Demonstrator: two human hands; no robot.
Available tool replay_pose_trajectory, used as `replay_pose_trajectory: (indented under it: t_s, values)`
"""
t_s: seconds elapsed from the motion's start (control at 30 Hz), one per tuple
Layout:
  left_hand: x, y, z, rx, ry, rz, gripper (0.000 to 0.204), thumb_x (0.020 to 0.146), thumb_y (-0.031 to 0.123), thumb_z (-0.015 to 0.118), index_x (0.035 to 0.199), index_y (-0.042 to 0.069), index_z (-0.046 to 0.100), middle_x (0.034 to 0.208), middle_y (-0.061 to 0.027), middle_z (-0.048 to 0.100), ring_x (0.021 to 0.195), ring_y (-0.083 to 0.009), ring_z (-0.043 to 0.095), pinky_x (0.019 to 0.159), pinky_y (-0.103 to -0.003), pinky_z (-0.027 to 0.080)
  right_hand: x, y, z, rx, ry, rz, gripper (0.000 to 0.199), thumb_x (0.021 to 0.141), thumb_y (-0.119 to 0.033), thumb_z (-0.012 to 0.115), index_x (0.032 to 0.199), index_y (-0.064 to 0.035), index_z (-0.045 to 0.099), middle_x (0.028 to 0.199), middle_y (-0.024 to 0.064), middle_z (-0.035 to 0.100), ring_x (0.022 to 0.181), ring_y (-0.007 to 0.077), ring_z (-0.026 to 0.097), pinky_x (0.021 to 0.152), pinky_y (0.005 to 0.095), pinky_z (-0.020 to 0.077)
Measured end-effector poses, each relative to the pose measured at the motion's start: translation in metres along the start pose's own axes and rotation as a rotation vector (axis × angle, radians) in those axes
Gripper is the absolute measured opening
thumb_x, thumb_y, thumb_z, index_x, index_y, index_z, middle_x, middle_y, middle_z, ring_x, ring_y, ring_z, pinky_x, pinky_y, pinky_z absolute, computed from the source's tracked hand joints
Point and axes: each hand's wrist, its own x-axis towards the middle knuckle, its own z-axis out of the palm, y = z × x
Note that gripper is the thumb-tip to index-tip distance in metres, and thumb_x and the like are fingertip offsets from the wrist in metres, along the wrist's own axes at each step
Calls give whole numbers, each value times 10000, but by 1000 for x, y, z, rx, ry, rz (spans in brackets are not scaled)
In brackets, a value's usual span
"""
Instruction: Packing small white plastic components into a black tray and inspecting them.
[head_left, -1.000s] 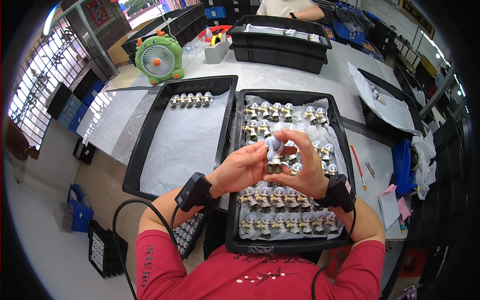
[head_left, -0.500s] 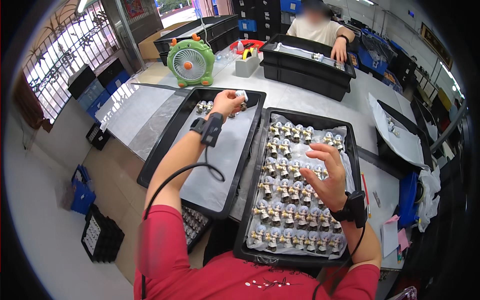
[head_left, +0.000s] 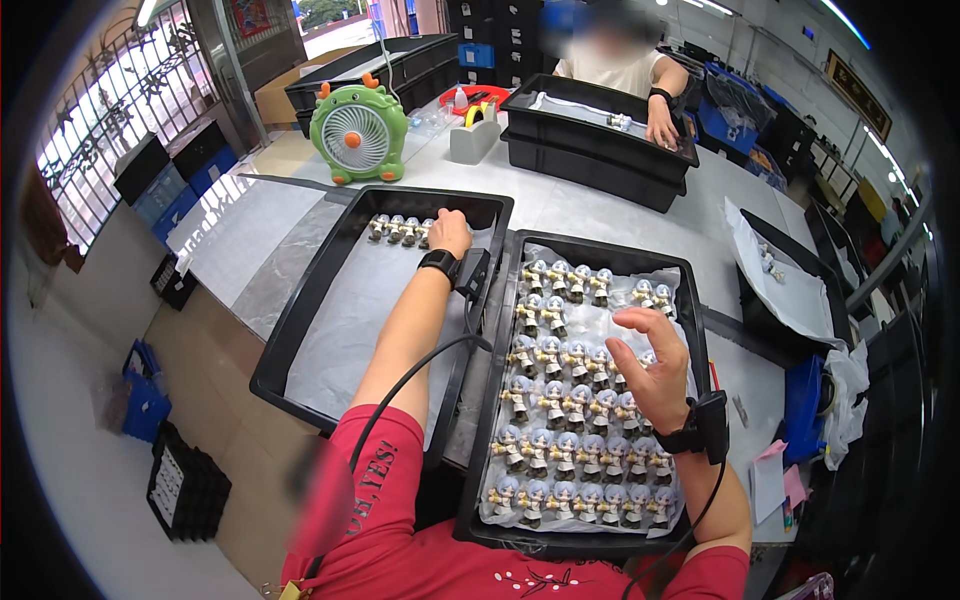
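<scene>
Green dragon-shaped desk fan stands upper left of centre on the pale worktop. Right of it: a grey tape dispenser, with a red item behind it. Long black bin at upper centre; a co-worker's hand rests on its far rim. Black tray holding white sheet at right edge. Blue crates stacked at left, beside the barred window. Black ribbed basket on floor, lower left.
</scene>
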Motion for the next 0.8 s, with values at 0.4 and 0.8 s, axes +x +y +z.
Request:
replay_pose_trajectory:
  t_s: [0.4,0.8]
  values:
    - [-34,16,-76,-564,-149,296,393,750,287,669,1043,41,579,925,-105,592,794,-205,594,689,-311,478,23,64,5,98,-18,341,267,762,-167,626,979,-19,578,901,90,615,817,171,579,730,276,444]
    - [-222,73,-191,-1496,-1064,212,244,860,153,561,1077,41,550,998,-43,578,789,-61,555,687,-188,450,31,150,10,-732,-305,399,412,659,-195,654,1010,-18,533,955,197,556,953,339,533,817,386,435]
